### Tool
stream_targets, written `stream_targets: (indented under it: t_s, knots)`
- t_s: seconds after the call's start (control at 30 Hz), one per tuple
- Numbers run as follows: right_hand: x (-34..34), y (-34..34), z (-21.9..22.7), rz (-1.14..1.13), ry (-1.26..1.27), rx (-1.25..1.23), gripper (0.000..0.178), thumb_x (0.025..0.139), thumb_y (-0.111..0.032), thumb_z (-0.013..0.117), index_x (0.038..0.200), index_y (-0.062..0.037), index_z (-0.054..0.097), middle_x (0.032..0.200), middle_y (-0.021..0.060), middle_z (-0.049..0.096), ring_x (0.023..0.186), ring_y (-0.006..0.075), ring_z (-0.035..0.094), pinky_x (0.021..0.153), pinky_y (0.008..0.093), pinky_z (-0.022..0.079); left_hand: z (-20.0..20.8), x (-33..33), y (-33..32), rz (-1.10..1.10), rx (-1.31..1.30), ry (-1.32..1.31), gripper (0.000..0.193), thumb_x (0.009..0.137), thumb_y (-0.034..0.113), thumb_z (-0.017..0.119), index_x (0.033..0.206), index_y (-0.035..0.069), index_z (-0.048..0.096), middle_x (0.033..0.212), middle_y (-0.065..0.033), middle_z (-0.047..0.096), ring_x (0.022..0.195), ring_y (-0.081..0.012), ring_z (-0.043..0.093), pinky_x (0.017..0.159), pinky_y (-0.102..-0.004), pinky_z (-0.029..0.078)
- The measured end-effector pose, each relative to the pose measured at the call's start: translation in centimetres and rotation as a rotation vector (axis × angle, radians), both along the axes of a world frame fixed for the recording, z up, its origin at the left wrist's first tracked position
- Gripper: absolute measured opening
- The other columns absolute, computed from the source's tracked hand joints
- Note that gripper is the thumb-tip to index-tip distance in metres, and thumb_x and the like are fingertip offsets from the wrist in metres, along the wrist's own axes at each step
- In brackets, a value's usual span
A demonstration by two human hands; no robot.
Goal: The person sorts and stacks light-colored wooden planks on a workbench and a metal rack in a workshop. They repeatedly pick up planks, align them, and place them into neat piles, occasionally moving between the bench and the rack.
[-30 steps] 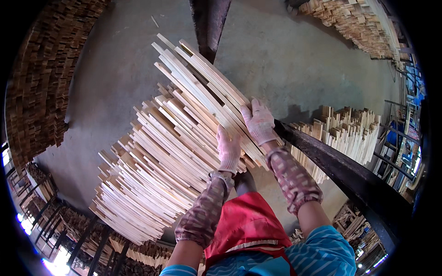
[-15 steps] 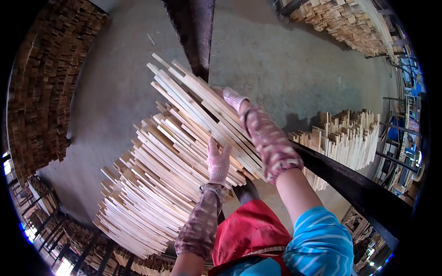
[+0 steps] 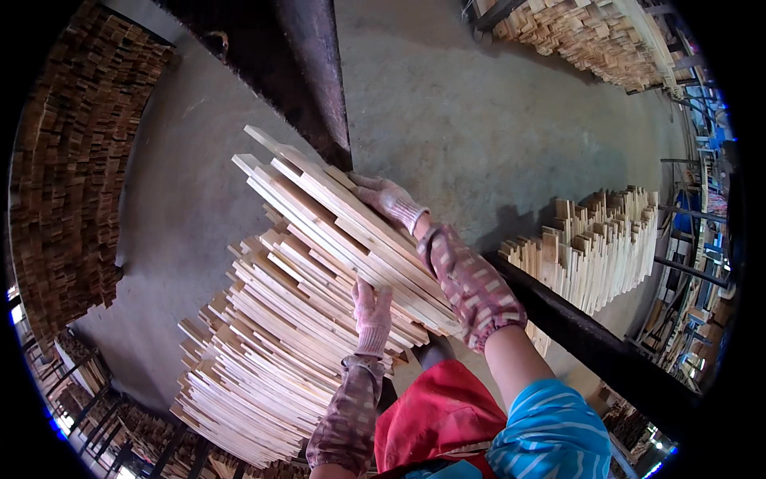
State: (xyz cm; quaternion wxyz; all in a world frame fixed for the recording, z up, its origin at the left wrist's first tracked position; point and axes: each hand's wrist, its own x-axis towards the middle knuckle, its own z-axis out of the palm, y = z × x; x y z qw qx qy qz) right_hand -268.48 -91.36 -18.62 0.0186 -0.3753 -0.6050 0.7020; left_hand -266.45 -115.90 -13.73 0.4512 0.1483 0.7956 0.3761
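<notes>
A bundle of pale wooden strips (image 3: pixel 343 219) lies slanted between my hands, its far ends uneven. My right hand (image 3: pixel 391 201), in a pale knit glove, wraps the bundle's outer right side, with its fingers along the edge. On the opposite side my left hand (image 3: pixel 373 315), in a similar glove, presses against the strips, thumb and fingers slightly apart. Some left fingertips are hidden against the wood. Below and left of the bundle spreads a large row of similar strips (image 3: pixel 263 343), packed side by side. Patterned sleeve covers reach over both forearms.
A dark metal beam (image 3: pixel 311 80) comes down from the top to the bundle; another dark bar (image 3: pixel 590 335) runs along my right. Stacked wood (image 3: pixel 72 176) stands far left, with more strips (image 3: pixel 590 247) at right and a pile (image 3: pixel 586 36) at top right.
The gaps in the bundle have narrowed, and its strips lie closer together. Both hands appear lower in view. The top beam now sits further left and looks broader.
</notes>
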Motion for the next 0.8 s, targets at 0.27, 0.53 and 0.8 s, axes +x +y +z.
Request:
stream_targets:
  t_s: [0.27,0.53,0.8]
  knots:
    - [-0.4,0.8,-1.9,-0.144,0.093,-0.304,0.060,0.096,-0.031,0.068,0.145,-0.0008,0.052,0.137,0.0158,0.063,0.125,0.0199,0.057,0.107,0.0308,0.043,-0.9,0.8,-0.8,-0.013,0.111,0.021,0.075,0.092,0.025,0.067,0.154,0.002,0.033,0.139,-0.0210,0.044,0.123,-0.0325,0.050,0.105,-0.0388,0.043]
    - [-0.1,1.7,-0.4,-0.215,0.275,-0.655,0.058,0.097,-0.016,0.070,0.147,0.0034,0.048,0.136,0.0102,0.061,0.125,0.0208,0.056,0.106,0.0314,0.044,-1.8,1.2,-1.0,0.070,0.190,0.030,0.076,0.088,0.014,0.071,0.155,0.006,0.036,0.132,-0.0144,0.046,0.106,-0.0211,0.053,0.095,-0.0336,0.047]
    - [-1.1,1.1,1.4,-0.203,0.210,-0.557,0.050,0.097,-0.016,0.068,0.142,0.0005,0.056,0.135,0.0103,0.062,0.121,0.0200,0.058,0.105,0.0336,0.045,-2.2,2.2,-1.3,0.098,0.203,0.108,0.076,0.088,0.014,0.071,0.154,0.001,0.035,0.134,-0.0157,0.044,0.104,-0.0221,0.051,0.094,-0.0337,0.046]
